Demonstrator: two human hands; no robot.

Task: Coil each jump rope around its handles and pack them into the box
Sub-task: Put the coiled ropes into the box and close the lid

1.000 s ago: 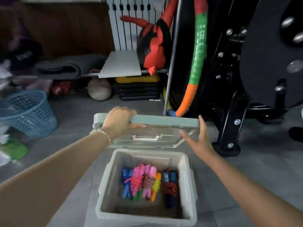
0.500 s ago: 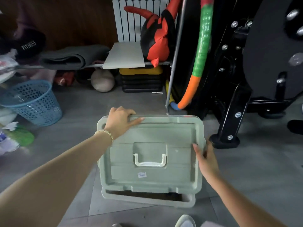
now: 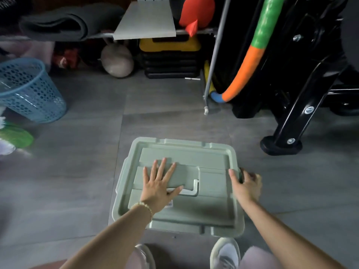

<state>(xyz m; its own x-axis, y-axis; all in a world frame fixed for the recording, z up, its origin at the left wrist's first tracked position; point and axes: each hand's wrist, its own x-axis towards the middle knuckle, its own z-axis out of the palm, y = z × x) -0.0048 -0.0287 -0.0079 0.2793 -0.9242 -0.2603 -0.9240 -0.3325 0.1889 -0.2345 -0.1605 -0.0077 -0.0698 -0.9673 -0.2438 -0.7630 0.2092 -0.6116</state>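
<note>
Left hand: fingers straight and spread, palm flat on the left half of the pale green plastic lid, thumb at its white handle. Right hand: thumb on top, fingers curled over the lid's right edge, mid-length. Lid sits on the green box on the grey tiled floor, ropes hidden; next is probably a straight-down press, right edge nearest the gripping hand.

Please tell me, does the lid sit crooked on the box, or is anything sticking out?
Nothing stands out. The lid lies flat and square over the box, with nothing caught at its edges. The left hand presses flat on top; the right hand grips its right edge.
</note>
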